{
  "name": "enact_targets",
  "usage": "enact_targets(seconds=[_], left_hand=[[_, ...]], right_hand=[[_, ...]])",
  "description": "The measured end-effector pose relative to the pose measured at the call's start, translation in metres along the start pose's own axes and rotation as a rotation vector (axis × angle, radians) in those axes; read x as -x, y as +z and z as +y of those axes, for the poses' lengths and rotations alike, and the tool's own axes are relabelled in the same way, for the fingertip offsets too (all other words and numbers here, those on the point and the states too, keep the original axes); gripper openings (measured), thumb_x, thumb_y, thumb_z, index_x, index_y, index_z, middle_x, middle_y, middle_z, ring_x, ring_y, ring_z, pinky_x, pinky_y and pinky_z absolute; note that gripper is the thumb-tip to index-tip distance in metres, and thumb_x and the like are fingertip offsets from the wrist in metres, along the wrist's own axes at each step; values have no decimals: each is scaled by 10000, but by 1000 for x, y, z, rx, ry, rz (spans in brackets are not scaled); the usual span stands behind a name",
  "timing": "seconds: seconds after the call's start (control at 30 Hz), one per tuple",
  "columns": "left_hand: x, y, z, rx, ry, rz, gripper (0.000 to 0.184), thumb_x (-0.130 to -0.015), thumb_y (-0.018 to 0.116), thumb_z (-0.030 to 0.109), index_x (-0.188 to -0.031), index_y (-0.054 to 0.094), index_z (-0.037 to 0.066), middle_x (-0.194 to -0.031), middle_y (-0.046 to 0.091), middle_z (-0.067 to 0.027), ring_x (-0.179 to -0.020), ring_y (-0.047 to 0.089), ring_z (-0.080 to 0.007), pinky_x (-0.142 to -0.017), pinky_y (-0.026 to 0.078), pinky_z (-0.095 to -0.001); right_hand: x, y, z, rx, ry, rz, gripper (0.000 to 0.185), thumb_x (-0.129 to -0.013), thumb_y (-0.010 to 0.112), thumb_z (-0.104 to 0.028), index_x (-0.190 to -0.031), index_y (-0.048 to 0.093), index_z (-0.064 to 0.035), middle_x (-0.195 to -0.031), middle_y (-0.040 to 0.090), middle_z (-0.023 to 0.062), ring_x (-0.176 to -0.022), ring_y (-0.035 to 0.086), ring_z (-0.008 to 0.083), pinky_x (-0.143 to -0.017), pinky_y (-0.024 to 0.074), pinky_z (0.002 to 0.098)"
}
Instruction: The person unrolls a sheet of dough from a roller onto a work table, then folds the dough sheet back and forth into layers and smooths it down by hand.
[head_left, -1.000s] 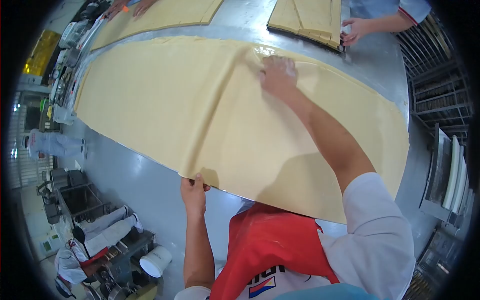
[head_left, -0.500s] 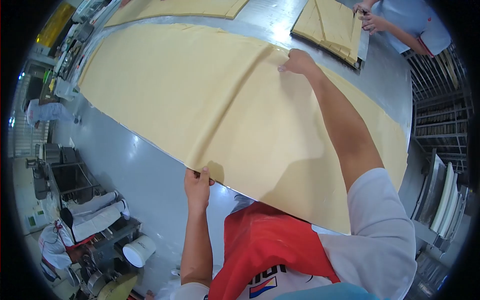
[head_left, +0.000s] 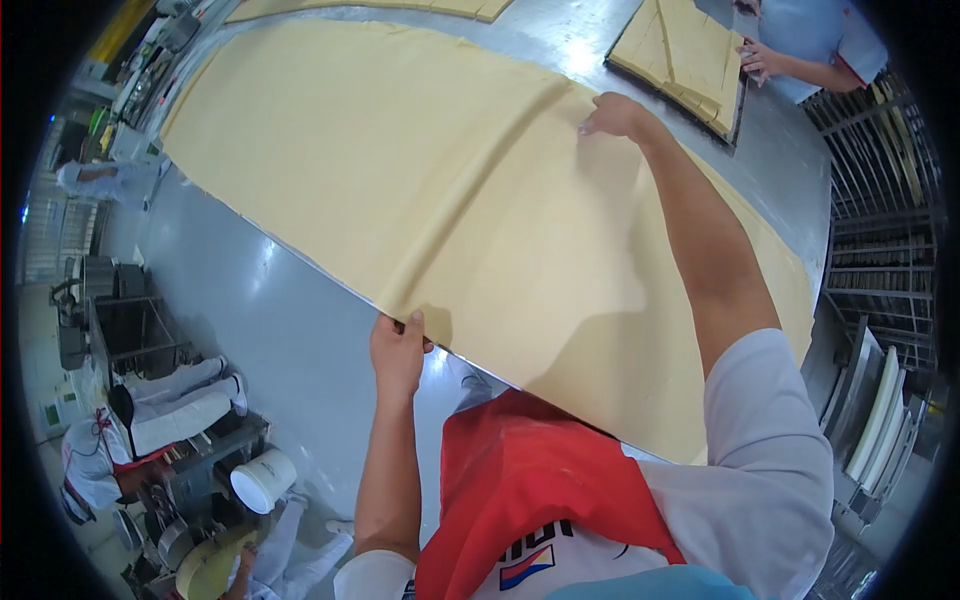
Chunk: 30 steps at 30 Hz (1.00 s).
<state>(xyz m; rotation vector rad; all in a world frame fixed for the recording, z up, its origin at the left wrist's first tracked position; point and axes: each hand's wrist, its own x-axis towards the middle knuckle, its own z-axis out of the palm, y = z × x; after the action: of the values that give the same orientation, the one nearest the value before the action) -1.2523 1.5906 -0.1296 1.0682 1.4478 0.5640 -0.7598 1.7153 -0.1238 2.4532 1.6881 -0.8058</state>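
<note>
A wide sheet of pale yellow dough [head_left: 330, 150] covers the table in front of me. A raised ridge crosses it from the near edge to the far edge, between my two hands. My left hand [head_left: 398, 355] is closed at the near edge, thumb up and fingers curled under; a dark bit of something shows beside the thumb. Across the sheet, my right hand [head_left: 617, 117] grips the far edge near the ridge's other end, thumb on the dough. Whatever lies beneath the dough is hidden.
A co-worker's hand [head_left: 763, 62] touches a tray of cut dough pieces [head_left: 675, 60] at the far right. Another dough sheet [head_left: 380, 8] lies at the back. Racks [head_left: 880, 245] stand right. A white bucket [head_left: 263, 480] and other people are on the lower left.
My view has shifted slightly, with the dough sitting higher in it. Both my hands keep their hold. The co-worker's hands have moved on the tray, and another person shows at lower left.
</note>
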Motion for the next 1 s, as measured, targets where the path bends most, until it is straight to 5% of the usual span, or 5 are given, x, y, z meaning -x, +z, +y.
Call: enact_targets(seconds=[0.3, 0.47, 0.57, 0.83, 1.0], left_hand=[[19, 10, 1, 747, -187, -33, 286, -1024, 554, 216, -1211, 589, 2, -1189, 656, -117, -1048, 649, -229, -866, 532, -401], [36, 35, -5, 749, -283, -193, 333, -1025, 548, 183, -1263, 563, -49, -1233, 657, -143, -1144, 630, -245, -966, 512, -416], [31, 40, -5, 910, -399, -141, 342, -1026, 547, 179, -1276, 555, -54, -1253, 646, -154, -1175, 617, -266, -1012, 490, -445], [35, 71, 6, 979, -371, -180, 366, -980, 638, 113, -1277, 548, -81, -1252, 635, -167, -1130, 640, -303, -948, 552, -483], [19, 72, 2, 869, -463, -115, 389, -974, 643, 85, -1316, 516, -51, -1283, 597, -170, -1158, 612, -304, -929, 549, -527]], right_hand=[[25, -16, -16, -700, 161, 103, 833, -780, 744, -509, -1395, 544, 17, -1424, 549, 173, -1296, 523, 309, -1055, 405, 447], [-21, 2, 54, -540, -820, 77, 572, -913, 620, -394, -1279, 615, 46, -1252, 654, 183, -1231, 574, 292, -1060, 418, 453], [-14, -12, -7, -1113, 162, -201, 345, -906, 599, -196, -1176, 660, 10, -1142, 699, 137, -1058, 674, 253, -924, 539, 404], [1, -11, 0, -587, -447, 138, 507, -879, 711, -323, -1184, 635, 75, -999, 721, 129, -873, 699, 225, -762, 551, 348], [-10, -28, -24, -284, -112, 144, 539, -840, 749, -356, -1197, 665, 39, -1076, 707, 116, -948, 638, 222, -825, 505, 382]])
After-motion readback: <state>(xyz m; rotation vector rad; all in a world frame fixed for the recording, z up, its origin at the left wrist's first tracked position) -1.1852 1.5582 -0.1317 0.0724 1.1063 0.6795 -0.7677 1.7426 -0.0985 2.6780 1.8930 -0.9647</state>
